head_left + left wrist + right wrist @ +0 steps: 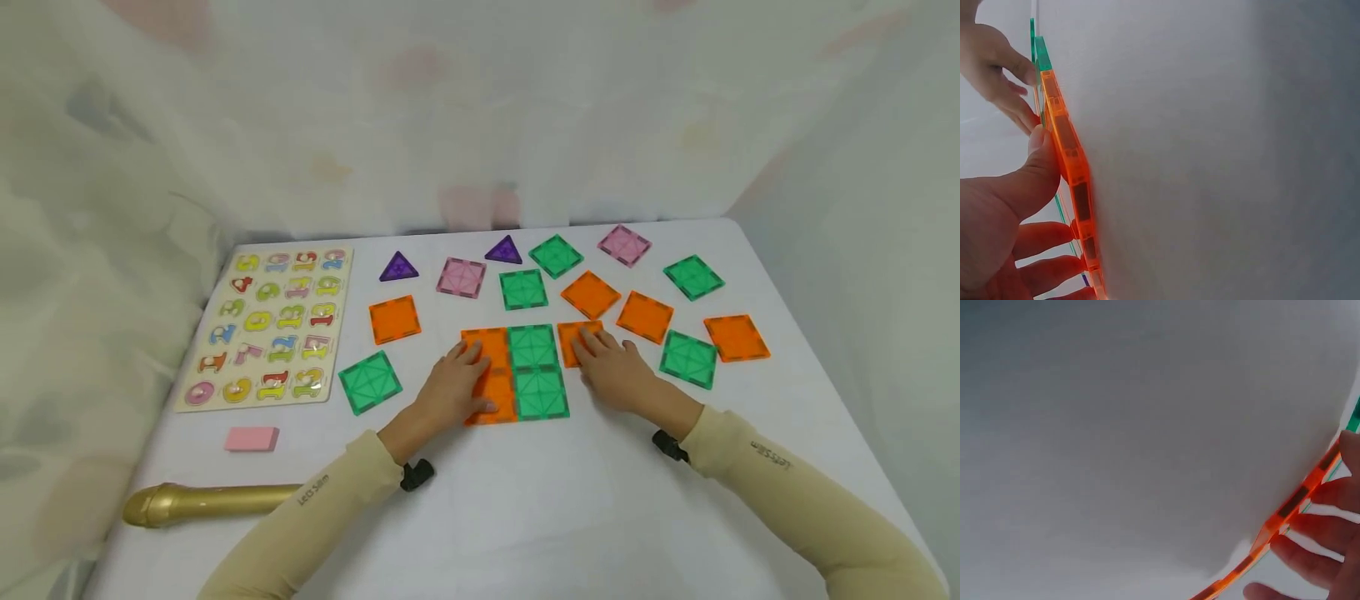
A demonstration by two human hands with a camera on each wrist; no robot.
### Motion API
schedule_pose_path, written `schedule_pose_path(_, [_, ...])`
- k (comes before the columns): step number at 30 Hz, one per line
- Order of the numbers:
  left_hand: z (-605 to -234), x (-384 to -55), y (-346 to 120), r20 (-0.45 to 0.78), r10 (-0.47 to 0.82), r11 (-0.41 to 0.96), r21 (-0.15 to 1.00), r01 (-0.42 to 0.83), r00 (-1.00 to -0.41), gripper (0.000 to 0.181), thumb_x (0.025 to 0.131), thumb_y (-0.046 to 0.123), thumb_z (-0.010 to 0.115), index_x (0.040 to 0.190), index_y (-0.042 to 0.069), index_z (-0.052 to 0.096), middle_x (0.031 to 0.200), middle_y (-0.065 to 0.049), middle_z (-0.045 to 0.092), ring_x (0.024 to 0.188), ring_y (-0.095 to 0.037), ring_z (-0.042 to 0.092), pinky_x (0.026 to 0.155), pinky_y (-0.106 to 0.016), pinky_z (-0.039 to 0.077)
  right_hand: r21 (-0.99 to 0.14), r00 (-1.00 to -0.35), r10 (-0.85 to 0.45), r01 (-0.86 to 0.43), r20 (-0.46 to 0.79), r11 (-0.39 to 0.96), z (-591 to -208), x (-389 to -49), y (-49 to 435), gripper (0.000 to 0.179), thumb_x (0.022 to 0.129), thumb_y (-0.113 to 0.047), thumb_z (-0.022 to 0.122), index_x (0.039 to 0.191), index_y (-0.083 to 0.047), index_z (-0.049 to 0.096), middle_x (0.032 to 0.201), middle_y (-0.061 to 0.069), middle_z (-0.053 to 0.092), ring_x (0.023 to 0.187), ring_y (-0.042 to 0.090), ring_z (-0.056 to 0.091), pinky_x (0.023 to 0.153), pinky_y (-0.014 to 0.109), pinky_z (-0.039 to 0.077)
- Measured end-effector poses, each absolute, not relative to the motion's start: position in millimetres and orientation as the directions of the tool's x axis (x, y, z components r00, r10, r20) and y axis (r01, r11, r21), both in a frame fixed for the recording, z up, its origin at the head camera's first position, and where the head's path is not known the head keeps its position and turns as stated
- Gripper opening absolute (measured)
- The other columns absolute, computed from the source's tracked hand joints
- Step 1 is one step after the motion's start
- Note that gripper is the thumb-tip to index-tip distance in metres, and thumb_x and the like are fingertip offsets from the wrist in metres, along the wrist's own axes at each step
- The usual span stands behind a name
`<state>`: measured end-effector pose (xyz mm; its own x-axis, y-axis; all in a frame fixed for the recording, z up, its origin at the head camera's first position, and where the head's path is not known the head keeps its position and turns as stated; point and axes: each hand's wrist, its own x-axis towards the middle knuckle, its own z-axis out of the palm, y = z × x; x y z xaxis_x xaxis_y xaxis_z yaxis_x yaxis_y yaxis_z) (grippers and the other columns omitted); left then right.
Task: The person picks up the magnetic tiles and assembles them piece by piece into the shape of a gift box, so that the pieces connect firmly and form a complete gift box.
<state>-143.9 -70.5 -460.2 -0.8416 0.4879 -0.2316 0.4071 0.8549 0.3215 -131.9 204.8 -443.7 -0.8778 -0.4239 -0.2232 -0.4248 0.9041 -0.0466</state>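
Note:
Two orange square magnetic tiles (497, 339) and two green square magnetic tiles (542, 393) lie edge to edge as a block mid-table. My left hand (447, 387) rests on the orange pair with fingers spread. In the left wrist view its thumb (1041, 165) touches the tile edge, fingers flat on the top. Just right of the block, a small gap away, is another orange tile (567, 346). The fingers of my right hand (615, 373) press on it, fairly straight; the right wrist view shows several fingertips (1304, 559) against an orange tile edge.
Loose tiles lie around, including a green one (371, 382) at left and an orange one (737, 337) at right. Purple triangles (399, 267) sit at the back. A number puzzle board (264, 327), pink block (252, 439) and gold microphone (210, 502) occupy the left.

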Motion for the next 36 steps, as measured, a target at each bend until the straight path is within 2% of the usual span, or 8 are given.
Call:
schedule_pose_path(5, [-460, -144, -70, -0.242, 0.494, 0.852, 0.323, 0.411, -0.835, 0.079, 0.081, 0.046, 0.072, 0.143, 0.007, 0.045, 0.155, -0.015, 0.031, 0.145, -0.037, 0.023, 0.115, -0.053, 0.027, -0.107, -0.864, -0.426, -0.412, -0.270, 0.905, -444, -137, 200, 0.059, 0.097, -0.029, 0.056, 0.145, 0.000, 0.038, 0.153, 0.023, 0.031, 0.138, 0.047, 0.030, 0.099, 0.066, 0.036])
schedule_pose_path(9, [-457, -151, -77, -0.221, 0.488, 0.844, 0.364, 0.393, -0.844, 0.077, 0.084, 0.047, 0.068, 0.144, 0.005, 0.043, 0.156, -0.016, 0.029, 0.145, -0.035, 0.023, 0.117, -0.048, 0.025, -0.107, -0.867, -0.412, -0.398, -0.282, 0.911, -444, -138, 200, 0.066, 0.095, -0.037, 0.058, 0.147, -0.002, 0.036, 0.155, 0.022, 0.028, 0.139, 0.046, 0.028, 0.100, 0.067, 0.034])
schedule_pose_path(13, [-455, -171, -99, -0.186, 0.381, 0.874, 0.391, 0.287, -0.906, 0.081, 0.089, 0.048, 0.063, 0.149, 0.003, 0.032, 0.159, -0.019, 0.016, 0.147, -0.036, 0.018, 0.118, -0.049, 0.021, -0.107, -0.868, -0.415, -0.401, -0.271, 0.910, -446, -136, 202, 0.075, 0.092, -0.045, 0.060, 0.148, -0.001, 0.034, 0.156, 0.022, 0.026, 0.140, 0.045, 0.027, 0.099, 0.069, 0.034])
schedule_pose_path(15, [-452, -184, -113, -0.203, 0.305, 0.905, 0.365, 0.217, -0.930, 0.085, 0.090, 0.049, 0.060, 0.151, 0.002, 0.025, 0.160, -0.020, 0.008, 0.147, -0.039, 0.011, 0.118, -0.051, 0.018, -0.110, -0.870, -0.413, -0.398, -0.269, 0.911, -446, -136, 202, 0.078, 0.091, -0.046, 0.061, 0.148, -0.001, 0.034, 0.156, 0.021, 0.026, 0.140, 0.045, 0.026, 0.099, 0.071, 0.032])
schedule_pose_path(18, [-453, -193, -128, -0.277, 0.254, 0.940, 0.295, 0.170, -0.927, 0.089, 0.091, 0.051, 0.057, 0.151, -0.003, 0.019, 0.159, -0.024, 0.005, 0.147, -0.043, 0.008, 0.117, -0.055, 0.016, -0.110, -0.870, -0.408, -0.393, -0.277, 0.913, -446, -136, 201, 0.078, 0.091, -0.046, 0.061, 0.148, -0.001, 0.033, 0.156, 0.021, 0.025, 0.141, 0.045, 0.025, 0.099, 0.072, 0.030])
schedule_pose_path(22, [-457, -175, -125, -0.339, 0.317, 0.939, 0.243, 0.243, -0.886, 0.091, 0.091, 0.052, 0.058, 0.150, -0.006, 0.020, 0.158, -0.027, 0.009, 0.145, -0.045, 0.011, 0.117, -0.055, 0.016, -0.126, -0.868, -0.402, -0.381, -0.292, 0.916, -447, -137, 202, 0.078, 0.091, -0.046, 0.061, 0.149, -0.002, 0.033, 0.157, 0.021, 0.023, 0.141, 0.045, 0.023, 0.100, 0.072, 0.029])
schedule_pose_path(27, [-462, -143, -103, -0.288, 0.416, 0.901, 0.262, 0.346, -0.863, 0.087, 0.090, 0.050, 0.061, 0.149, -0.003, 0.027, 0.158, -0.024, 0.016, 0.145, -0.044, 0.016, 0.115, -0.057, 0.021, -0.144, -0.874, -0.394, -0.368, -0.285, 0.919, -445, -137, 202, 0.077, 0.091, -0.044, 0.062, 0.148, -0.001, 0.033, 0.157, 0.022, 0.023, 0.141, 0.046, 0.022, 0.099, 0.072, 0.029])
schedule_pose_path(36, [-459, -120, -85, -0.215, 0.371, 0.919, 0.223, 0.324, -0.903, 0.080, 0.089, 0.046, 0.064, 0.146, -0.003, 0.036, 0.155, -0.021, 0.029, 0.140, -0.041, 0.029, 0.111, -0.058, 0.030, -0.133, -0.872, -0.392, -0.369, -0.292, 0.920, -447, -137, 203, 0.077, 0.092, -0.044, 0.061, 0.148, 0.000, 0.032, 0.157, 0.022, 0.022, 0.141, 0.046, 0.022, 0.100, 0.072, 0.029])
